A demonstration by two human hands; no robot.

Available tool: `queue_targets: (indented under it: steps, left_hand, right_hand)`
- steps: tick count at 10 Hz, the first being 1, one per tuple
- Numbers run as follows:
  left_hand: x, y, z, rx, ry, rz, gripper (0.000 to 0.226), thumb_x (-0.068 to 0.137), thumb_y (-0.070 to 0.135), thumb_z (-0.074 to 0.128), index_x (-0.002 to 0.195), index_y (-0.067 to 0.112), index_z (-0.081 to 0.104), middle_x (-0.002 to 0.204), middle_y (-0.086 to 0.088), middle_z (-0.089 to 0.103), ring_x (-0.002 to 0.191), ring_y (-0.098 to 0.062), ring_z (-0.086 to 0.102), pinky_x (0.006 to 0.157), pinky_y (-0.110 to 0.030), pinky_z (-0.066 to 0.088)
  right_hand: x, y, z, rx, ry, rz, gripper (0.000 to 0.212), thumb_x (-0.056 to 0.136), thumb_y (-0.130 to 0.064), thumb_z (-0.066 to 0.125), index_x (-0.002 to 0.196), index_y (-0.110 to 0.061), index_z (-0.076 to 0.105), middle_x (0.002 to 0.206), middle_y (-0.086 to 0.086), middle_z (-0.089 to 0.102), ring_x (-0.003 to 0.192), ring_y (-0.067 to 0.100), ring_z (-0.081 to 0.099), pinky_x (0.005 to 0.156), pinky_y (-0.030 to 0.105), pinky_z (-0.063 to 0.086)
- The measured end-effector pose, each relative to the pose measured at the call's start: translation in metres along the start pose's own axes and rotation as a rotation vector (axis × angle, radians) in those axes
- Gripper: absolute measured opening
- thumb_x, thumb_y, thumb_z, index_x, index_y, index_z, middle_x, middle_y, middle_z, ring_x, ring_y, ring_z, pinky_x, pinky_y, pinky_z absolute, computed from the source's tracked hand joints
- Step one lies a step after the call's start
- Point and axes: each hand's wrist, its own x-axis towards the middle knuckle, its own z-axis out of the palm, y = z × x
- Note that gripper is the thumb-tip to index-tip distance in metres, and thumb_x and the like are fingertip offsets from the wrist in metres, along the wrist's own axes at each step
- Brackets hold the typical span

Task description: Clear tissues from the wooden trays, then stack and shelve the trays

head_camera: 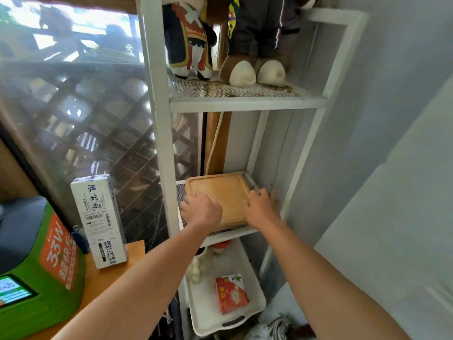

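Pale rectangular wooden tray (219,195), with rounded corners and a raised rim, lies flat on the middle mesh tier of the white metal shelving unit (247,104). It looks almost square; its slightly longer axis appears to run front to back, far edge toward the rear of the shelf. Left hand (202,210) sits on the tray's near left corner, fingers curled over the edge, gripping it. Right hand (261,207) clasps the right rim, fingertips wrapped past the edge toward the shelf's right post. Whether more than one tray is stacked cannot be told. Below the fingers, a white plastic bin (208,312) holds a red carton (231,293).
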Motion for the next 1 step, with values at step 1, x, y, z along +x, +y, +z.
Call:
queue_targets:
  steps: [1]
  left_hand:
    - [-0.0117,0.0042,0.001,0.144,0.02,0.26,0.02,0.089,0.028,0.046,0.103,0.014,0.052,0.121,-0.014,0.051,0.111,-0.033,0.042,0.096,-0.046,0.037]
  right_hand:
    - [-0.0182,-0.001,-0.0117,0.03,-0.079,-0.033,0.027,0.096,-0.025,0.042,0.103,-0.01,0.064,0.109,0.011,0.062,0.096,0.029,0.057,0.079,0.04,0.05]
